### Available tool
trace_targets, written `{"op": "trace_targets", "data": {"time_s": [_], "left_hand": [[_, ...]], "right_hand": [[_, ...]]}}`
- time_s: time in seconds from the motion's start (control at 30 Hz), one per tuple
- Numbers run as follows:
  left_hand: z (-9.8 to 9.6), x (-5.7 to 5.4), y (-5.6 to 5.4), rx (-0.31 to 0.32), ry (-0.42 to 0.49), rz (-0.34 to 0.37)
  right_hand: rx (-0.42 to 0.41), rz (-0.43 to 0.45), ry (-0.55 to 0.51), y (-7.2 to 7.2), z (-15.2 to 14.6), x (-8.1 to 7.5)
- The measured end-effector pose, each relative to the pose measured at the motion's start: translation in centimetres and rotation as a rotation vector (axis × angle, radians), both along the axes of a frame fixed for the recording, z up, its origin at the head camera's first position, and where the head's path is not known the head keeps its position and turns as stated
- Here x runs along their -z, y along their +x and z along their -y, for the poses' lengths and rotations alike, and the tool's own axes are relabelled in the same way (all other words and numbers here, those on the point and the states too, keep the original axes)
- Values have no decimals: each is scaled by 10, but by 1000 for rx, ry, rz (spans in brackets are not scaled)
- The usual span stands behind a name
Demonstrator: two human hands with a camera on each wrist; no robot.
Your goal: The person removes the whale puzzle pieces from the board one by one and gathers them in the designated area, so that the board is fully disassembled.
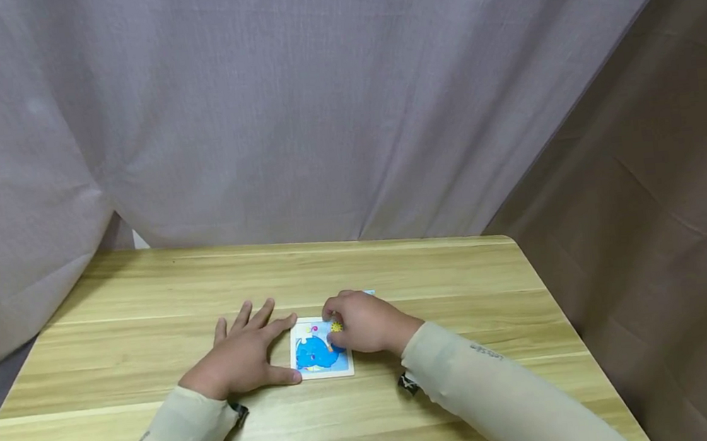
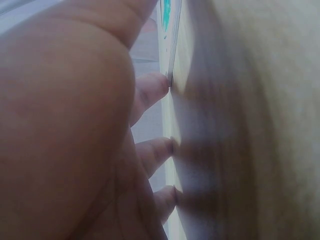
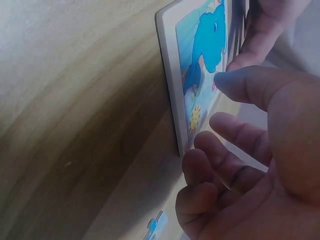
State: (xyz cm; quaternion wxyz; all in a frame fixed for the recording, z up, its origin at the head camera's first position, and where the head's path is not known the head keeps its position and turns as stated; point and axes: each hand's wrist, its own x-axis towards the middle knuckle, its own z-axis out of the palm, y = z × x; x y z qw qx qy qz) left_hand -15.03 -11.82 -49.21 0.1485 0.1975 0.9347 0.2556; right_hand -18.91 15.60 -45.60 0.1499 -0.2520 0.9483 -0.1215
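Note:
A small square jigsaw puzzle (image 1: 322, 371) in a white frame lies flat on the table, showing a blue cartoon animal and a yellow sun. Spread wide, my left hand (image 1: 241, 355) touches the puzzle's left edge with thumb and index finger. In the left wrist view, the other fingertips (image 2: 165, 147) meet the tabletop. My right hand (image 1: 366, 321) is over the puzzle's right side, fingers bent. The right wrist view shows its thumb (image 3: 240, 85) and fingers apart above the picture (image 3: 210, 45), with nothing visible between them.
A loose puzzle piece (image 3: 156, 227) lies on the table just beyond my right hand, mostly covered by it in the head view. The wood-grain table (image 1: 435, 269) backs onto a grey curtain (image 1: 267, 115). A brown curtain (image 1: 657, 184) hangs along the right side.

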Motion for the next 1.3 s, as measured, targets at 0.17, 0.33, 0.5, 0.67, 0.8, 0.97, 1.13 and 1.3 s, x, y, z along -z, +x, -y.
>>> {"op": "trace_targets", "data": {"time_s": [0.17, 0.33, 0.5, 0.67, 0.8, 0.97, 1.13, 1.3], "left_hand": [[0, 1, 0, -1, 2, 7], [1, 2, 0, 2, -5, 5], [0, 1, -2, 6, 3, -3], [0, 0, -2, 8, 5, -2], [0, 0, -2, 7, 6, 0], [1, 0, -1, 9, 9, 2], [2, 1, -1, 10, 13, 6], [3, 3, -1, 11, 8, 1]], "right_hand": [[5, 23, 0, 0, 2, 0], [4, 42, -8, -1, 3, 0], [13, 55, -21, -4, 4, 0], [13, 76, -32, -5, 5, -1], [2, 78, -32, -5, 7, -1], [-21, 65, -25, -6, 12, 2], [-62, 62, -18, -11, 17, 5], [-80, 101, -26, -15, 19, 5]]}}
